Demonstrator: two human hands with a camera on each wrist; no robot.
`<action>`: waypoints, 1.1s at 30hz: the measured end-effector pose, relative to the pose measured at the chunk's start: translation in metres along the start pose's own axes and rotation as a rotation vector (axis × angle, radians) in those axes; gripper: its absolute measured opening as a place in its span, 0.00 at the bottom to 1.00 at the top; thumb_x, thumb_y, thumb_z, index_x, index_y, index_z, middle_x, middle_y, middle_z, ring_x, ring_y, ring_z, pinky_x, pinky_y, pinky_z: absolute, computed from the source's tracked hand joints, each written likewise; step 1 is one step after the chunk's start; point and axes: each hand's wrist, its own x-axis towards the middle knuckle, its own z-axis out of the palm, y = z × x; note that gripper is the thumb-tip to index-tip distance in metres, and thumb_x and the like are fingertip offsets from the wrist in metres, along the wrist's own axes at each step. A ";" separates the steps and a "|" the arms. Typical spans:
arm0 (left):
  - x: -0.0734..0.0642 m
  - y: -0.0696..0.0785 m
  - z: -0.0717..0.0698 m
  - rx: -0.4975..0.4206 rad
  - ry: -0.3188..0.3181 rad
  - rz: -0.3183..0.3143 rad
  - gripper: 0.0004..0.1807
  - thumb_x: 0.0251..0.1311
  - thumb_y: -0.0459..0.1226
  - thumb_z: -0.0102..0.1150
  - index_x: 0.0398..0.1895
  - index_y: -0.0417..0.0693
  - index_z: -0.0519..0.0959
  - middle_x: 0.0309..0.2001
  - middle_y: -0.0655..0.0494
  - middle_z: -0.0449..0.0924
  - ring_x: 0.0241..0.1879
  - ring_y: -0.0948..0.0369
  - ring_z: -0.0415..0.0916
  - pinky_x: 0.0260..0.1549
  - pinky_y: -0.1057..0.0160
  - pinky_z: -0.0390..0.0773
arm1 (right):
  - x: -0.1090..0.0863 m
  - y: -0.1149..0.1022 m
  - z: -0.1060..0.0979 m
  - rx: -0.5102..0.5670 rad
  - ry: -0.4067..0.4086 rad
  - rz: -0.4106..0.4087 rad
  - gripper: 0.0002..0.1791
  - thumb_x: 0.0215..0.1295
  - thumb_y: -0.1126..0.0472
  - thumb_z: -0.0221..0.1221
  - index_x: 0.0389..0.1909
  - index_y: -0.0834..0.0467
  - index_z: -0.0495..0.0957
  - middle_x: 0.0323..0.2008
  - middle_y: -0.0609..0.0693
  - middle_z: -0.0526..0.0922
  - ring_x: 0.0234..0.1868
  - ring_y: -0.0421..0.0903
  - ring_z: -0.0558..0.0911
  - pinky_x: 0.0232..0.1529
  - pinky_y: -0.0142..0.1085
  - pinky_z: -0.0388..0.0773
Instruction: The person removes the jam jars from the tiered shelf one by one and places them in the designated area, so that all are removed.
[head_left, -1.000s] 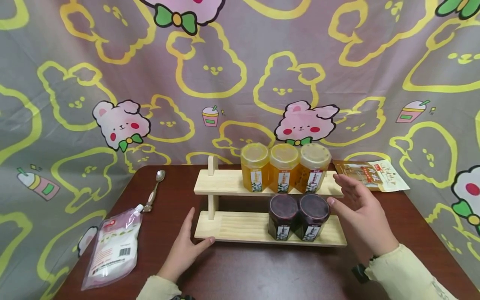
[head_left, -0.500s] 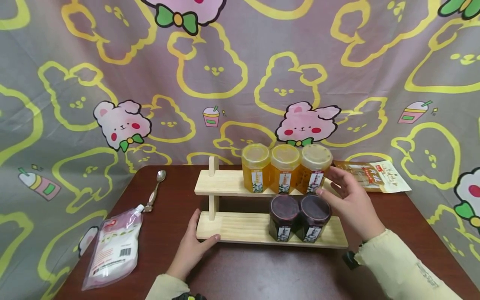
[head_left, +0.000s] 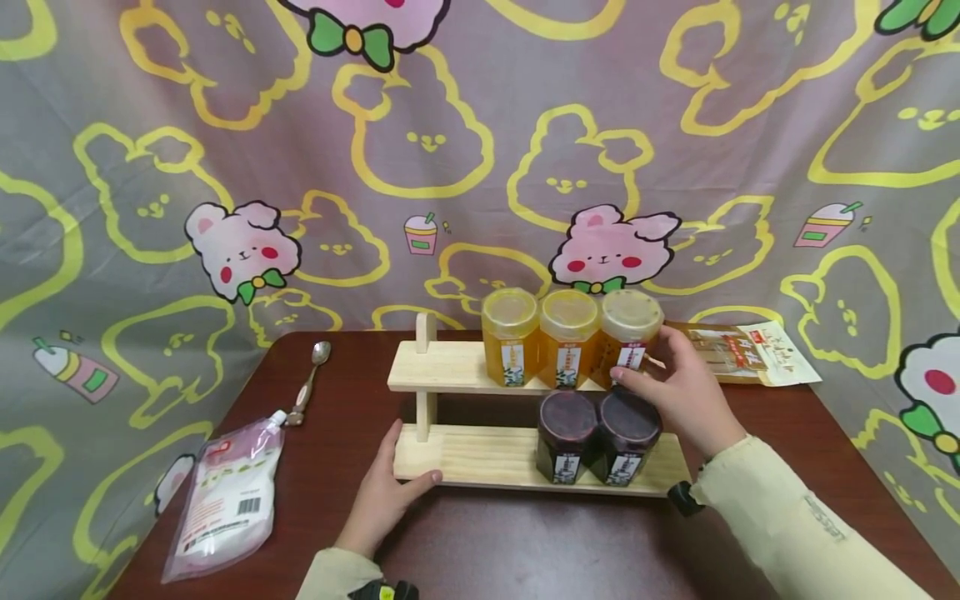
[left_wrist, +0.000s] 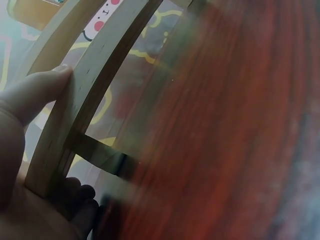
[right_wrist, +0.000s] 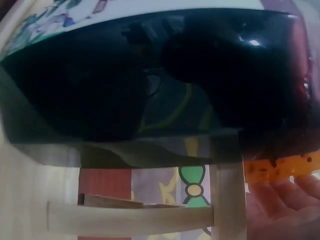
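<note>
A two-tier wooden rack [head_left: 480, 454] stands on the dark table. My left hand [head_left: 386, 504] grips the lower board's left end, thumb at the front edge; the left wrist view shows the thumb [left_wrist: 47, 85] on the wood and fingertips beyond it. On the upper tier are three lidded jars: a yellow jar [head_left: 511, 333], an amber jar [head_left: 567, 333] and a darker-flecked amber jar [head_left: 632, 315]. My right hand [head_left: 690, 396] holds the flecked jar, thumb across its front. Two dark purple jars [head_left: 564, 429] stand on the lower tier; one dark jar [right_wrist: 150, 90] fills much of the right wrist view.
A spouted pouch [head_left: 232, 500] lies at the table's left, with a spoon [head_left: 307, 383] behind it. A flat brown-and-white food packet [head_left: 750, 352] lies at the back right. A cartoon-printed curtain [head_left: 465, 125] hangs behind the table.
My right hand has moved left from the rack's right end and closed on the flecked jar. My left hand has come a little right onto the lower board's end.
</note>
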 end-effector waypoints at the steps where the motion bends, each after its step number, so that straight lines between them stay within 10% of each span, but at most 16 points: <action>1: 0.000 0.000 0.000 0.007 -0.002 0.000 0.61 0.49 0.49 0.78 0.80 0.44 0.50 0.76 0.37 0.56 0.73 0.40 0.56 0.68 0.36 0.58 | 0.001 0.000 0.001 0.005 0.000 0.011 0.48 0.60 0.50 0.72 0.74 0.60 0.56 0.67 0.58 0.69 0.68 0.56 0.70 0.62 0.43 0.74; 18: 0.001 -0.005 -0.001 0.008 -0.018 0.007 0.60 0.51 0.51 0.77 0.81 0.46 0.48 0.77 0.39 0.53 0.74 0.41 0.53 0.69 0.36 0.56 | 0.011 0.000 0.010 -0.180 0.106 -0.002 0.43 0.55 0.43 0.73 0.66 0.57 0.67 0.55 0.57 0.79 0.49 0.52 0.76 0.46 0.41 0.75; 33: 0.002 -0.006 0.001 -0.033 -0.007 0.016 0.59 0.51 0.47 0.77 0.80 0.44 0.49 0.76 0.36 0.54 0.74 0.39 0.54 0.69 0.36 0.55 | 0.000 0.002 0.005 -0.074 0.117 0.063 0.45 0.55 0.43 0.74 0.69 0.55 0.65 0.62 0.57 0.74 0.61 0.55 0.73 0.55 0.47 0.75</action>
